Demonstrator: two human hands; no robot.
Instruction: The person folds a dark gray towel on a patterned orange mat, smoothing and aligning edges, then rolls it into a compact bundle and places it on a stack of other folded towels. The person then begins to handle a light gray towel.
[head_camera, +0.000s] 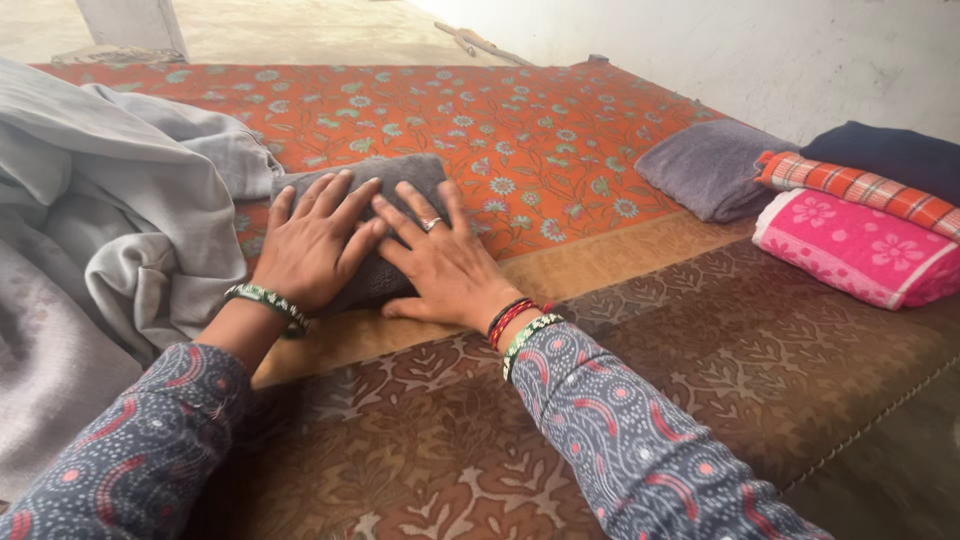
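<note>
Hands flat and side by side, a person presses down on a small grey towel (385, 215) folded into a compact rectangle on a bed spread with an orange floral cover (560, 140). At far left lies a loose heap of pale grey cloth (110, 220), its edge touching the towel's upper left corner. Next comes the left hand (310, 240), fingers spread and palm down on the towel's left half, gripping nothing, with a beaded green bangle at the wrist. Just beside it the right hand (440, 262) lies equally open and flat across the towel's right half, a ring on one finger and red, black and green bangles at the wrist; the two hands touch at the fingertips. By the look of it, the fold is made and is being smoothed. Nearer the camera runs a brown patterned sheet (700, 360). Well apart to the right sit folded pieces: a grey towel by the wall (705, 165), a red checked cloth (860, 188), a dark blue cloth (890, 150) and a pink flowered towel (860, 250).
</note>
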